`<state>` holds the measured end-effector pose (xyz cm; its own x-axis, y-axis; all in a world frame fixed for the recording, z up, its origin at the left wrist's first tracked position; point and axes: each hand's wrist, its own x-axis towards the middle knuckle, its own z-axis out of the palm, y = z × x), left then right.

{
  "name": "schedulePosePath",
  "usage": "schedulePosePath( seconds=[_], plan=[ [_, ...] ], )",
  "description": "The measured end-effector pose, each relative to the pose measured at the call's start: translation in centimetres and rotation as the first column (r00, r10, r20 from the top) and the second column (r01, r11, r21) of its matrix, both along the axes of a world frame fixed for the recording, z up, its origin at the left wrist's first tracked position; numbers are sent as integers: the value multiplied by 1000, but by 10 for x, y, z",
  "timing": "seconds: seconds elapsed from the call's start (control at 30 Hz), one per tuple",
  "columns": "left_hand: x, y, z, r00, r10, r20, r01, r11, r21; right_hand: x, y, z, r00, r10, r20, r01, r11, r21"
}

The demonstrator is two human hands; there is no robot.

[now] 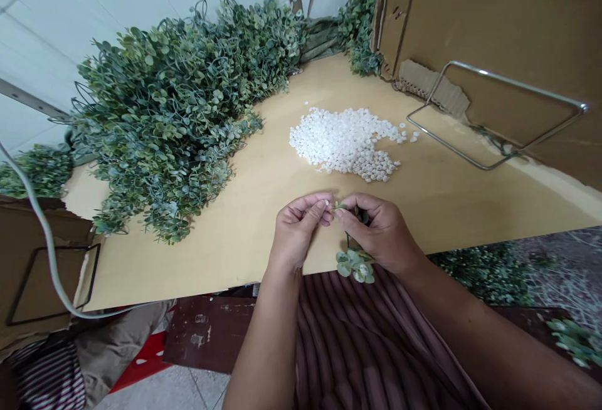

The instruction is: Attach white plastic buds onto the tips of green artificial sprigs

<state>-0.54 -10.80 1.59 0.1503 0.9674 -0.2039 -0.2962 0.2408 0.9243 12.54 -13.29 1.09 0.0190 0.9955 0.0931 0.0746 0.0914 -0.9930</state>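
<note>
My left hand pinches a small white plastic piece between thumb and fingertips. Close beside it, my right hand is closed on an artificial leaf sprig, whose pale green leaves hang below the fingers. One tip of the sprig sticks out toward the white piece; I cannot tell whether the two touch. Just beyond both hands, a heap of small white plastic pieces lies on the tan board.
A large pile of artificial greenery covers the board's left and back. A cardboard wall rises at the right, with a metal wire frame against it. A pale cable hangs at the left. More greenery lies below the right edge.
</note>
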Motion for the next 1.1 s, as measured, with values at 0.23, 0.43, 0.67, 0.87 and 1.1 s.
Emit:
schedulePosePath(
  seconds=[0.23, 0.43, 0.67, 0.87, 1.1],
  plan=[
    [-1, 0, 1, 1000, -3, 15, 3, 1000, 15, 0, 1, 1, 1000, -3, 19, 3, 1000, -1],
    [-1, 0, 2, 1000, -1, 8, 1, 1000, 16, 0, 1, 2, 999, -17, 31, 17, 1000, -1],
    [1, 0, 2, 1000, 26, -15, -26, 999, -19, 0, 1, 3, 1000, -11, 27, 11, 1000, 23],
    [2, -1, 2, 999, 23, -47, -24, 1000, -15, 0, 1, 0, 1000, -9, 28, 9, 1000, 2],
    [3, -1, 2, 995, 31, -91, -31, 1000, 2, 0, 1, 2, 999, -21, 50, 22, 1000, -20]
  ],
)
